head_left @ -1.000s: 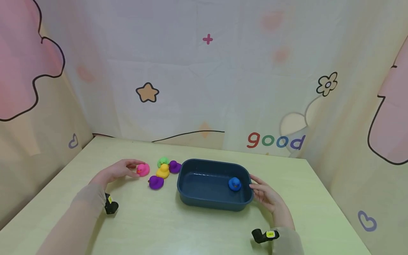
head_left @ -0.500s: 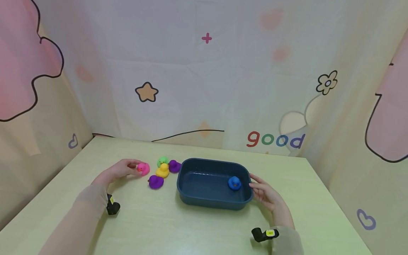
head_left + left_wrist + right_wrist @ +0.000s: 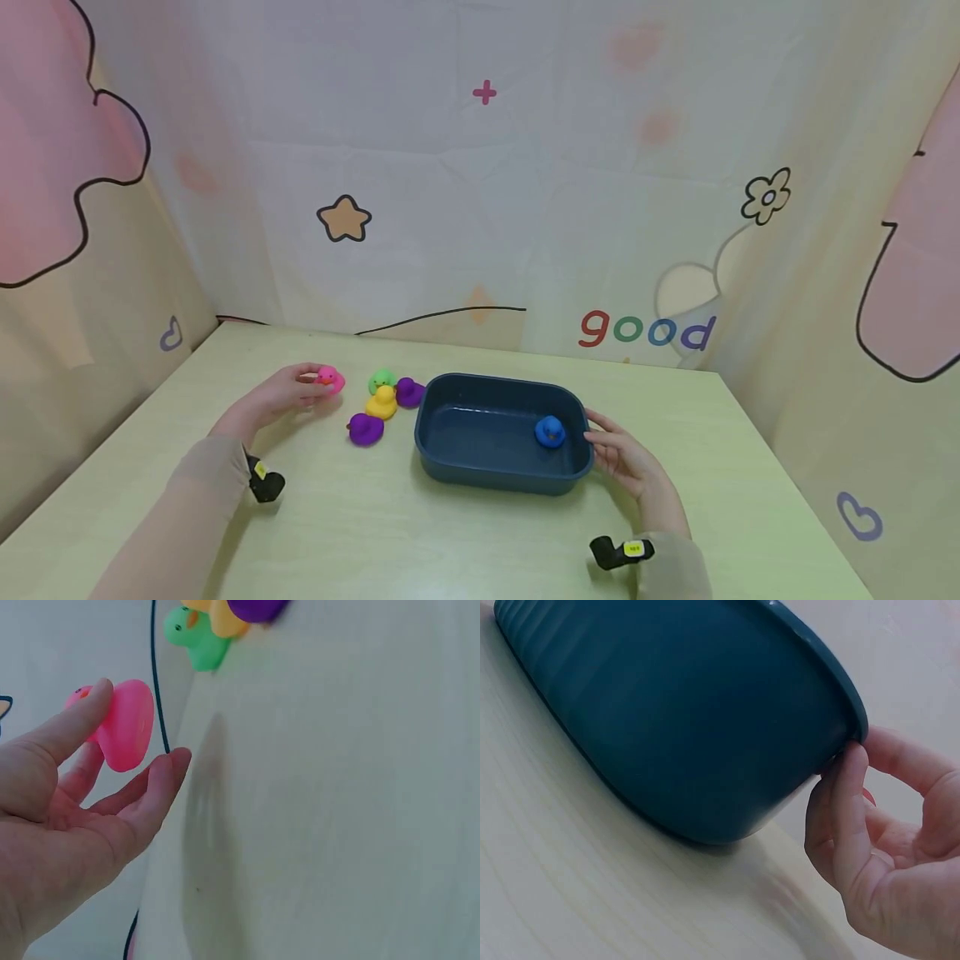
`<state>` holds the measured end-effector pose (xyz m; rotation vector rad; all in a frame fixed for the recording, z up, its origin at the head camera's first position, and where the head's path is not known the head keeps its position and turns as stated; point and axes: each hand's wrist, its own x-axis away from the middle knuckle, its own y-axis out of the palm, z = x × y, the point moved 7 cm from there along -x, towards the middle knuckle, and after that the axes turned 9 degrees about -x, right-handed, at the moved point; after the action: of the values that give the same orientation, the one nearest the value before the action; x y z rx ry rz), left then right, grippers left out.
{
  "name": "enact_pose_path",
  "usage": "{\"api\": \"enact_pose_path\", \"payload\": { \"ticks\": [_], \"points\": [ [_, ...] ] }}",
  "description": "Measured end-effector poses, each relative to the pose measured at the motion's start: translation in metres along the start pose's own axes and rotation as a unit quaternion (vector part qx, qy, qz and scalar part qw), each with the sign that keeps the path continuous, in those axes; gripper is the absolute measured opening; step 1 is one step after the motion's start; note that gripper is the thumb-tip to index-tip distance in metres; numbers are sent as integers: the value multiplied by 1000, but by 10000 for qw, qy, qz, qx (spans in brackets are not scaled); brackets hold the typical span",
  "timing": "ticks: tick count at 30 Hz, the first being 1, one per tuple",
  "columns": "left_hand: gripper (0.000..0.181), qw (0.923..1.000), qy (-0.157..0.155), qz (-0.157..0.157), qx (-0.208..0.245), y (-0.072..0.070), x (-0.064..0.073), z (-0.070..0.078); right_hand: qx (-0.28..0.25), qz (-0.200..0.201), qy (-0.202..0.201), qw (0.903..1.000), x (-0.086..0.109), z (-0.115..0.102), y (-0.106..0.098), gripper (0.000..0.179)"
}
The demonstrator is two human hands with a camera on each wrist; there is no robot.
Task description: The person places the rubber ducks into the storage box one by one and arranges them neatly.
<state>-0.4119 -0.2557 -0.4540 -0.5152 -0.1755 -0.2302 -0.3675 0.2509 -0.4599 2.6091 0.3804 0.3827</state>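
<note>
A pink rubber duck (image 3: 330,381) is pinched between the thumb and fingers of my left hand (image 3: 281,392), lifted a little at the left of the table. In the left wrist view the thumb lies across the pink duck (image 3: 129,726), and the other fingers extend loosely below it. My right hand (image 3: 626,458) holds the right end of a dark blue plastic basin (image 3: 495,479), its curved fingers at the rim. The right wrist view shows fingertips (image 3: 851,761) right under the basin's rim. Inside, near that end, sits a blue rubber duck (image 3: 551,432).
Left of the basin stand a green duck (image 3: 382,381), a yellow duck (image 3: 382,403) and two purple ducks, one (image 3: 409,392) by the basin and one (image 3: 365,429) nearer me. The pale table (image 3: 480,550) ends at a printed cloth backdrop (image 3: 420,167).
My left hand has raised the pink duck off the table and shifted it slightly away and left. The right hand and basin stay in place.
</note>
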Motion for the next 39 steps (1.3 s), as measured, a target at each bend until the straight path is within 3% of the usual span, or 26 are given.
{"api": "enact_pose_path", "payload": {
  "ticks": [6,10,21,30,39],
  "points": [
    [72,9971,192,89,730,0,3,17,-83,30,53,9999,0,1,0,41],
    [68,9938,304,113,1064,4,4,32,-112,38,57,9999,0,1,0,37],
    [67,9870,246,427,1531,25,2,72,-62,13,15,10000,0,1,-1,41],
    [62,9814,387,401,1839,60,-3,110,-38,-86,-53,9999,-4,3,-1,34],
    [64,9743,491,182,2191,122,-19,144,54,-79,-94,9999,-4,3,-3,34]
  ]
}}
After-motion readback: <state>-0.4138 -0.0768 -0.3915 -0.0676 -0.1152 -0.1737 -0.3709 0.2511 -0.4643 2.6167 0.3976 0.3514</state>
